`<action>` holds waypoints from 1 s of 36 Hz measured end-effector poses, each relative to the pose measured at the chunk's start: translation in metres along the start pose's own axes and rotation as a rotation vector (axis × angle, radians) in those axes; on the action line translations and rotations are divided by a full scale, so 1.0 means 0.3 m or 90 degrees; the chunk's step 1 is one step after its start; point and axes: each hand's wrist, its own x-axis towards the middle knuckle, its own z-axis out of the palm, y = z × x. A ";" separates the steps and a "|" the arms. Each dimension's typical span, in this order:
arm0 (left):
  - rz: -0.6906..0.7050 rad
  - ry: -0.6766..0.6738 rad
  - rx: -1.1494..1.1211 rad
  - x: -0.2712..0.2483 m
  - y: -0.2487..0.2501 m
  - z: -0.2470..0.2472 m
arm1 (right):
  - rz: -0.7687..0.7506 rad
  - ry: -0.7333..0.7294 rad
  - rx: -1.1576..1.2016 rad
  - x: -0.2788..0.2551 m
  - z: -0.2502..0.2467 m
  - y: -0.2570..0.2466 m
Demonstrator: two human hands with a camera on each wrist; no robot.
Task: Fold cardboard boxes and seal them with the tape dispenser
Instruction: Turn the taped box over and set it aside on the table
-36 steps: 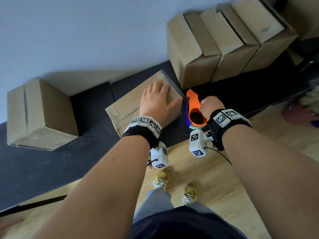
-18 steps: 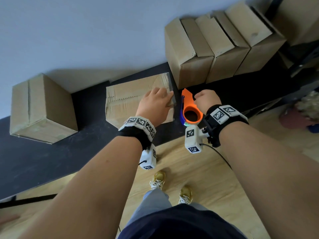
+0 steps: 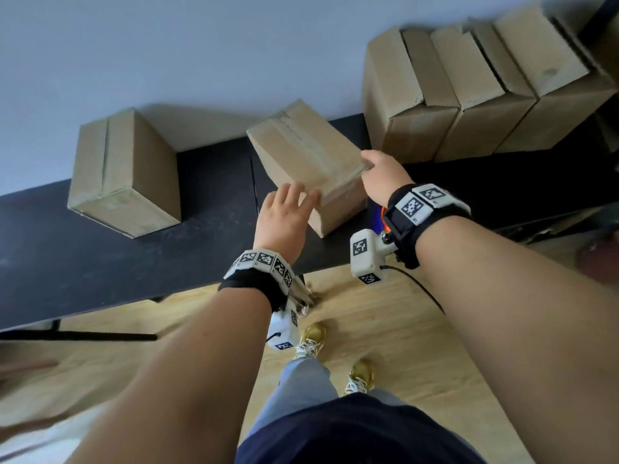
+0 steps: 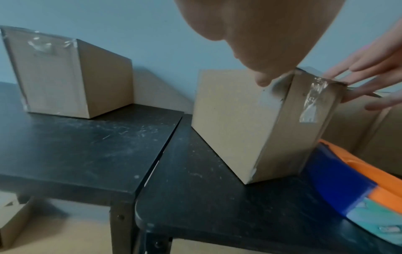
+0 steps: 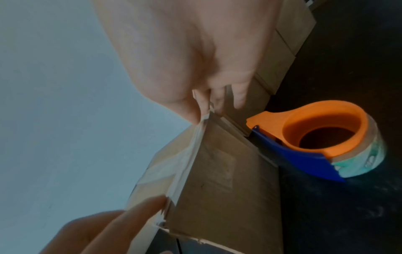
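Observation:
A taped cardboard box (image 3: 308,159) stands on the black table (image 3: 100,262), turned at an angle, with clear tape along its top seam. My left hand (image 3: 294,199) lies with straight fingers on the box's near top edge; its thumb touches the corner (image 4: 263,80). My right hand (image 3: 371,162) grips the box's right top corner, thumb on the near edge and fingers (image 5: 239,96) over the far side. The orange and blue tape dispenser (image 5: 326,137) lies on the table beside the box, under my right wrist (image 3: 382,219), and no hand holds it.
Another sealed box (image 3: 124,172) stands at the left against the wall. A row of several boxes (image 3: 469,95) fills the back right. A seam (image 4: 165,146) splits the two black tabletops. Below the table's edge are the wooden floor (image 3: 402,329) and my feet.
The box went from lying flat to standing upright and turned. My right hand let go of the dispenser and took the box's right corner. My left hand slid to the near top edge.

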 end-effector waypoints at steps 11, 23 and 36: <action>-0.197 -0.095 -0.123 0.017 -0.008 -0.019 | -0.017 0.030 0.022 -0.006 0.042 -0.011; -0.466 0.009 -0.355 0.045 -0.047 -0.027 | 0.022 0.061 0.171 0.101 0.141 0.161; -0.544 0.023 -0.389 0.078 -0.091 -0.023 | -0.126 0.101 -0.048 -0.032 0.098 0.060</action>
